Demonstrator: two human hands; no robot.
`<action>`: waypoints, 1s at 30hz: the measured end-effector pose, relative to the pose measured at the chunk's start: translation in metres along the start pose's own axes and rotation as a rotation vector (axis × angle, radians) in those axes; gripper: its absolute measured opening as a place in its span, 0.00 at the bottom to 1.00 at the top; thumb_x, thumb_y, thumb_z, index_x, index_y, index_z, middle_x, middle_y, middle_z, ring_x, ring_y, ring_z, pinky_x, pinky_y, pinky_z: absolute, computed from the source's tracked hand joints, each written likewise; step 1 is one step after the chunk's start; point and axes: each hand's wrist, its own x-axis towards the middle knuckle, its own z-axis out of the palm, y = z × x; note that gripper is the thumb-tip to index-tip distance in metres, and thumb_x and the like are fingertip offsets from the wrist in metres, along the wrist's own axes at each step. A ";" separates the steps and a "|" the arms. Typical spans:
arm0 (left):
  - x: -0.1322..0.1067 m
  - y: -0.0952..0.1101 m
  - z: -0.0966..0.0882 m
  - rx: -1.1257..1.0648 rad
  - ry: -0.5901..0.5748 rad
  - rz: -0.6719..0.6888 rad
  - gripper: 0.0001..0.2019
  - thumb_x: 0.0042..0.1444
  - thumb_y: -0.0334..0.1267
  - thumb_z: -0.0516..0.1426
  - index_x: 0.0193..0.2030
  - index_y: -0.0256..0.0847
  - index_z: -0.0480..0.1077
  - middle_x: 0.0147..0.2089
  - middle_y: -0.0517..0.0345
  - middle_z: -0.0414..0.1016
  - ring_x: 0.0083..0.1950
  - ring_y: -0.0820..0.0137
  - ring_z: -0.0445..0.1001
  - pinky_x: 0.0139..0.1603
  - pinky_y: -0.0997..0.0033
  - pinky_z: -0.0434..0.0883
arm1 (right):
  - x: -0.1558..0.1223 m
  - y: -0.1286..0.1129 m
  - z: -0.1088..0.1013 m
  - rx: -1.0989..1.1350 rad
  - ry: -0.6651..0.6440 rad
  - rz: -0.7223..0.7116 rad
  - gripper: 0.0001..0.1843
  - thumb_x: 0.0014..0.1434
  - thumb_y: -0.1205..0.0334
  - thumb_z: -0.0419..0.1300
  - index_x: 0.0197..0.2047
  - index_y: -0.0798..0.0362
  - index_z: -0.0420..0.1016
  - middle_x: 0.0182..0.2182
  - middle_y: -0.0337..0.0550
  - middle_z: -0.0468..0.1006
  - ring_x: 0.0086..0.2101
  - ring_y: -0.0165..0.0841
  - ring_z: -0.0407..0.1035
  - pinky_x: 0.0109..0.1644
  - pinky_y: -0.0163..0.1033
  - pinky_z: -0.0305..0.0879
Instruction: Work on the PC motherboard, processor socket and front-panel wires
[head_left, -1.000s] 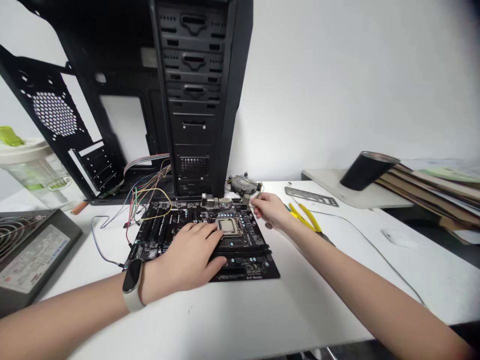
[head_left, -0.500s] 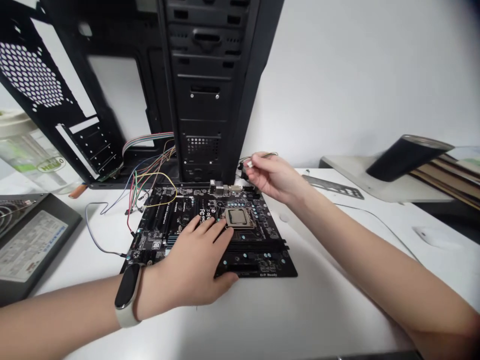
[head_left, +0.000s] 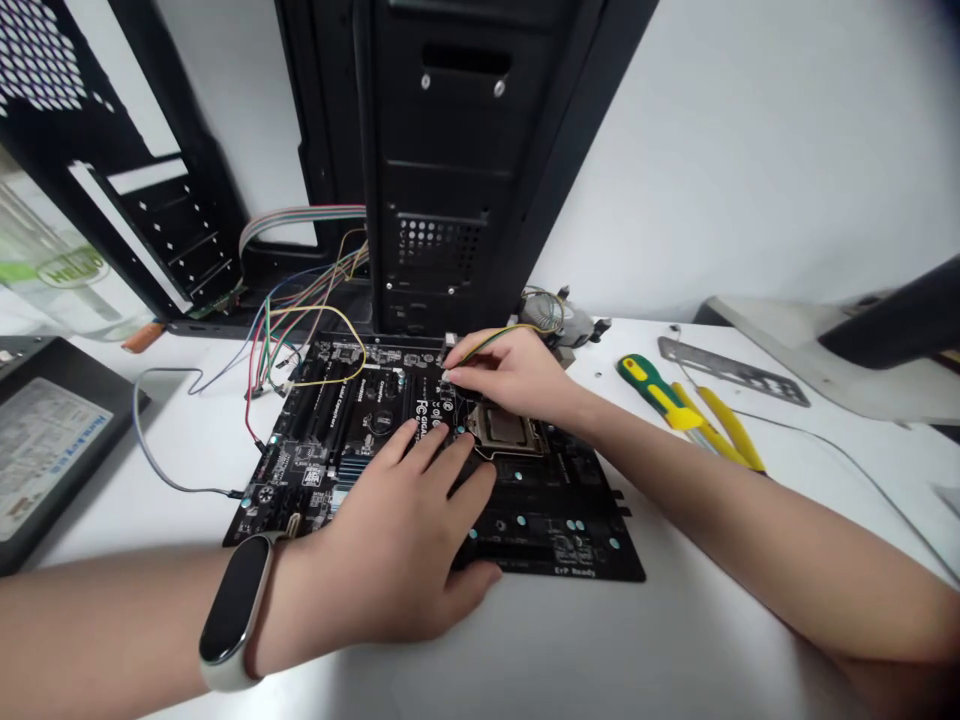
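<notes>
Flat on the table lies a black motherboard point(head_left: 592, 552), with a square processor point(head_left: 506, 428) in its socket. My left hand point(head_left: 401, 540) rests on the board's front part, fingers spread. Above the board, behind the processor, my right hand point(head_left: 517, 372) pinches the small white plug of a fan cable point(head_left: 517, 328). Its thin yellow, green and black wires run back over the hand towards a grey cooling fan point(head_left: 570, 325). Whether the plug touches the board I cannot tell. Coloured case wires point(head_left: 262, 350) reach the board's left edge.
A black computer case point(head_left: 450, 180) stands behind the board. The power supply point(head_left: 56, 440) sits at the left. To the right are a green and yellow screwdriver point(head_left: 658, 390), yellow-handled pliers point(head_left: 724, 425) and a grey metal I/O plate point(head_left: 735, 370).
My right hand has moved left with the plug, from the board's back right corner to over the board behind the processor. My left hand stays on the board. The view has shifted.
</notes>
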 end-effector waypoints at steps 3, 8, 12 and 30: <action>0.000 0.000 0.000 0.006 0.008 0.013 0.27 0.59 0.54 0.52 0.56 0.35 0.69 0.57 0.39 0.71 0.58 0.46 0.69 0.61 0.44 0.62 | -0.005 0.007 0.003 -0.056 0.002 -0.008 0.05 0.50 0.65 0.61 0.27 0.56 0.79 0.28 0.41 0.79 0.23 0.26 0.66 0.26 0.33 0.62; 0.000 -0.001 0.001 0.009 0.001 0.020 0.27 0.59 0.54 0.51 0.55 0.35 0.69 0.57 0.39 0.71 0.58 0.46 0.69 0.62 0.45 0.61 | -0.009 0.014 0.006 -0.121 0.014 -0.027 0.06 0.50 0.66 0.60 0.26 0.58 0.78 0.28 0.43 0.79 0.21 0.25 0.63 0.23 0.33 0.58; 0.001 -0.001 0.001 0.016 0.003 0.026 0.27 0.59 0.54 0.52 0.55 0.34 0.69 0.57 0.38 0.71 0.58 0.46 0.69 0.62 0.45 0.60 | -0.008 0.018 0.006 -0.148 0.001 -0.074 0.07 0.51 0.67 0.60 0.23 0.56 0.76 0.29 0.43 0.80 0.25 0.27 0.68 0.28 0.33 0.62; 0.001 0.001 -0.001 -0.009 -0.042 0.017 0.26 0.60 0.53 0.51 0.55 0.35 0.69 0.55 0.40 0.71 0.58 0.48 0.67 0.63 0.45 0.58 | -0.009 0.019 0.006 -0.199 -0.037 -0.155 0.07 0.55 0.67 0.59 0.31 0.56 0.79 0.33 0.44 0.81 0.33 0.32 0.73 0.37 0.36 0.68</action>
